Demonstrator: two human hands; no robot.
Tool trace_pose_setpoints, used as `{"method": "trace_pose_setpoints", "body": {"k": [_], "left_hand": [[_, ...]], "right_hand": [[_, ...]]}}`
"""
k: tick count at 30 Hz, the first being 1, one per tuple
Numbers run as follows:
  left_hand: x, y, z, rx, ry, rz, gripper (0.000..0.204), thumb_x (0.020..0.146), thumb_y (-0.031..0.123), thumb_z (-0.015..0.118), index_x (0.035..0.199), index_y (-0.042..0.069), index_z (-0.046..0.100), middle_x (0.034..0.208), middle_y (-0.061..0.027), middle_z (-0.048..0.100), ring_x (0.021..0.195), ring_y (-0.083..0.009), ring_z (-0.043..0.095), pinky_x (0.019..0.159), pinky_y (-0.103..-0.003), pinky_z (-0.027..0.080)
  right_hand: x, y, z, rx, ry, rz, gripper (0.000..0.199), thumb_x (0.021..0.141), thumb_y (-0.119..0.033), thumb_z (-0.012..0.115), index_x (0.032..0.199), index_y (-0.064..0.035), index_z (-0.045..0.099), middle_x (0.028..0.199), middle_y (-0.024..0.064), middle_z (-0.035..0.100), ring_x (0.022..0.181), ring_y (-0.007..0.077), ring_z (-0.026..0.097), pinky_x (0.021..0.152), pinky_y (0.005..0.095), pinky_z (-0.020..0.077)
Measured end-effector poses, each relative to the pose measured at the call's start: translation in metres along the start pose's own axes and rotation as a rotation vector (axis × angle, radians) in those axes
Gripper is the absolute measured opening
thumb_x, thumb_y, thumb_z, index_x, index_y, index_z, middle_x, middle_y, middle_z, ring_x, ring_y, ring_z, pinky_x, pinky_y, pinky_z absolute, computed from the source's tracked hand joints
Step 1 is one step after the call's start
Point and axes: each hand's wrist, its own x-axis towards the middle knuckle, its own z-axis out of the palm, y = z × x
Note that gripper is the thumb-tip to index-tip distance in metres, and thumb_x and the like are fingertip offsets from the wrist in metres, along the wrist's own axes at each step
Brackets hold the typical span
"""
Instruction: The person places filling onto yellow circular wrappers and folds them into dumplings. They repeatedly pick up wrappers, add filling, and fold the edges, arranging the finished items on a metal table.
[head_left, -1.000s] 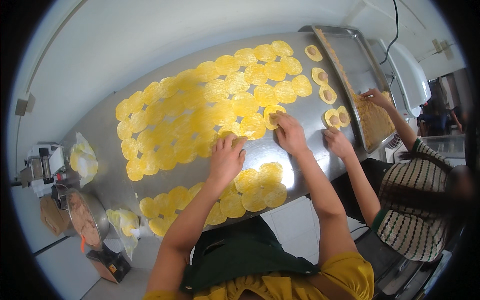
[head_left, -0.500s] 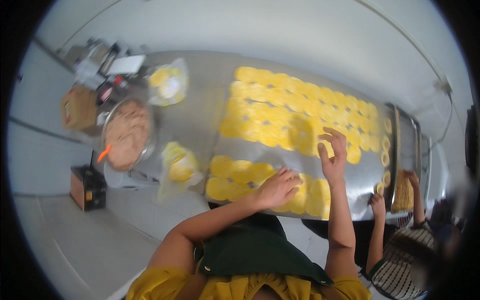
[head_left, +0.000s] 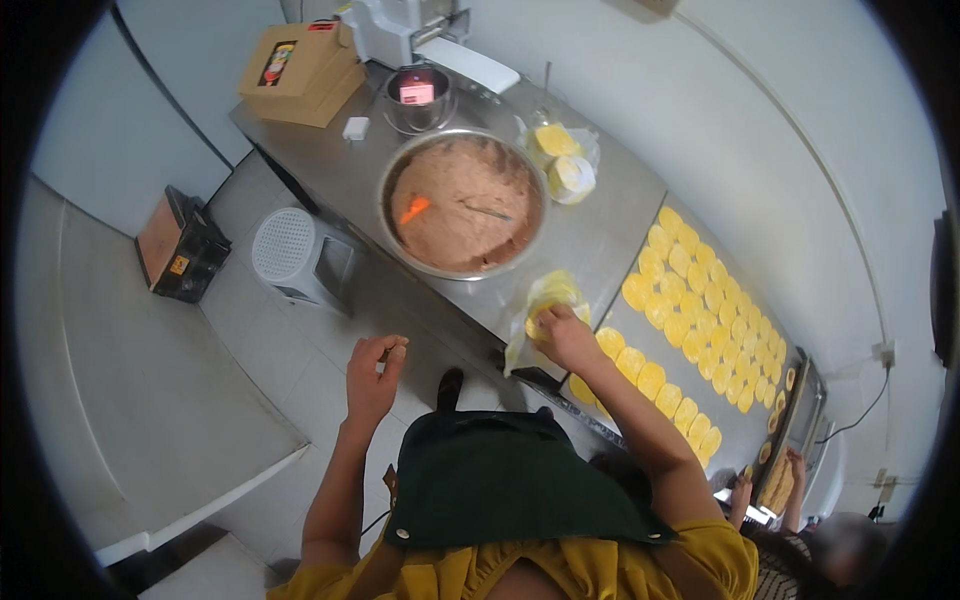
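My right hand (head_left: 571, 338) is at an open plastic bag with a stack of thin round yellow dough wrappers (head_left: 556, 290) at the table's front edge. Its fingers bend down onto the wrappers and seem to grip them; the fingertips are partly hidden. My left hand (head_left: 374, 380) hangs above the floor, left of my apron, with fingers curled toward the thumb and nothing visible in them. Rows of yellow wrappers (head_left: 692, 285) lie flat on the metal table to the right. A large metal bowl of pink filling (head_left: 450, 215) stands beyond, with an orange-handled tool (head_left: 414, 209) in it.
A second bag of wrappers (head_left: 570, 178) lies behind the bowl, near a metal pot (head_left: 420, 97), a cardboard box (head_left: 300, 75) and a white machine (head_left: 400, 30). A grey stool (head_left: 290, 250) stands on the floor at left. A co-worker's hands (head_left: 741, 492) work by a tray at far right.
My view has swung left toward the bowl. Both hands have left the wrapper rows: the right has come to the bagged stack, the left has dropped away from the table.
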Motion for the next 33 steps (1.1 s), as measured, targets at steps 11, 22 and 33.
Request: {"method": "trace_pose_setpoints", "body": {"k": [11, 22, 33], "left_hand": [[0.035, 0.027, 0.083, -0.425, -0.506, 0.139, 0.017, 0.088, 0.013, 0.062, 0.101, 0.003, 0.065, 0.096, -0.0110, 0.064, 0.087, -0.0179, 0.061, 0.072, -0.030, 0.049], [0.051, 0.072, 0.168, -0.680, -0.497, 0.261, 0.021, 0.089, 0.016, 0.064, 0.098, 0.001, 0.052, 0.081, -0.0043, 0.055, 0.071, -0.0112, 0.055, 0.064, -0.025, 0.046], [0.061, 0.096, 0.136, -0.963, -0.896, 0.169, 0.022, 0.085, 0.013, 0.070, 0.094, 0.008, 0.051, 0.080, 0.0036, 0.053, 0.072, -0.0031, 0.052, 0.062, -0.020, 0.042]], "right_hand": [[-0.002, 0.001, -0.006, 0.178, 0.089, 0.168, 0.021, 0.077, -0.018, 0.069, 0.092, -0.0037, 0.065, 0.092, 0.0146, 0.064, 0.087, 0.0336, 0.062, 0.077, 0.0391, 0.0510], [-0.033, -0.029, -0.033, 1.317, 0.547, 0.497, 0.009, 0.090, -0.015, 0.060, 0.091, -0.0059, 0.062, 0.086, 0.0026, 0.064, 0.078, 0.0129, 0.059, 0.068, 0.0291, 0.0478], [-0.060, -0.076, -0.057, 1.929, 0.420, 0.358, 0.007, 0.084, -0.010, 0.067, 0.089, -0.0060, 0.063, 0.088, 0.0046, 0.062, 0.078, 0.0143, 0.060, 0.067, 0.0239, 0.0493]]}}
